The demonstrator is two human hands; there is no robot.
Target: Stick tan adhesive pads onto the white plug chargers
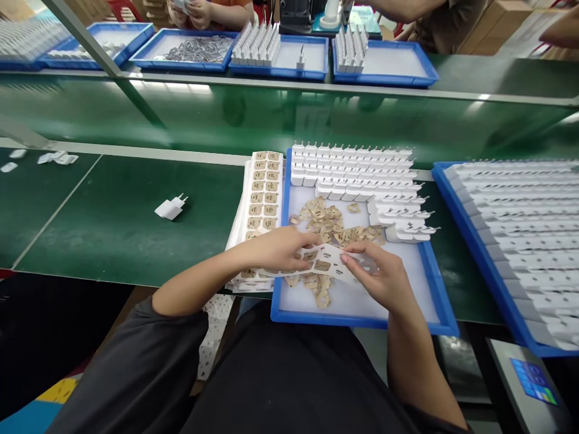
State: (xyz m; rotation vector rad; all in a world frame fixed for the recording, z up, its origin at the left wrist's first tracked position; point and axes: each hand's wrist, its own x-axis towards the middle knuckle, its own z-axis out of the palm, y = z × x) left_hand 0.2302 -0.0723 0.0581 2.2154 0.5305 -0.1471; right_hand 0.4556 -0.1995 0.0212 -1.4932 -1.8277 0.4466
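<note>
The right hand point(384, 274) pinches the right end of a white strip point(333, 264) over the blue tray point(330, 317); the left hand point(281, 248) touches its left part, whether pinching I cannot tell. An uneven pull could tear it; a low sweep could scatter the loose tan pieces point(328, 220) or topple the far white plugs point(348, 172)

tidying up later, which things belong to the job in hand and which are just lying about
Apparently job: white sheet between left hand and right hand; sheet stack; tan pieces; blue tray; its white plugs.

Apparently lying about: lone plug; white bits, far left.
</note>
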